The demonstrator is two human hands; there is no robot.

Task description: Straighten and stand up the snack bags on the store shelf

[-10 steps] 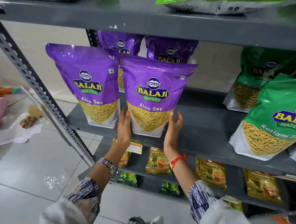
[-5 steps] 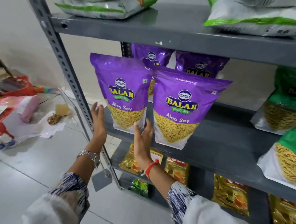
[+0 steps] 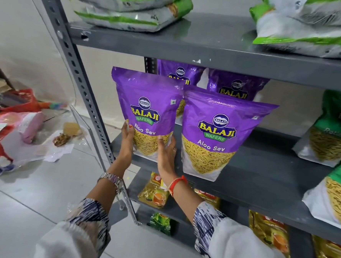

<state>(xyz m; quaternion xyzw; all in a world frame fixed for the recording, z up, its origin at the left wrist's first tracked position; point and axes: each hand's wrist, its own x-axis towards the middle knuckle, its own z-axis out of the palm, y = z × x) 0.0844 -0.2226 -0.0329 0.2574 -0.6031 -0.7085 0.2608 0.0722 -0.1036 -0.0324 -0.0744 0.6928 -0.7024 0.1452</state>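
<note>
On the grey shelf point(image 3: 263, 170), both hands' fingers point(image 3: 128, 134) clasp the left purple bag point(image 3: 146, 111) upright.

At the left of the frame you see a red plastic basket point(image 3: 20, 101), a pink bundle point(image 3: 33, 126) and crumpled white paper point(image 3: 54, 151) on the tiled floor point(image 3: 31, 210). Below centre, yellow tea packets point(image 3: 154, 193) stand on a lower tier.

Front purple bags point(image 3: 223, 136) hide most of rear bags point(image 3: 236, 86).
</note>
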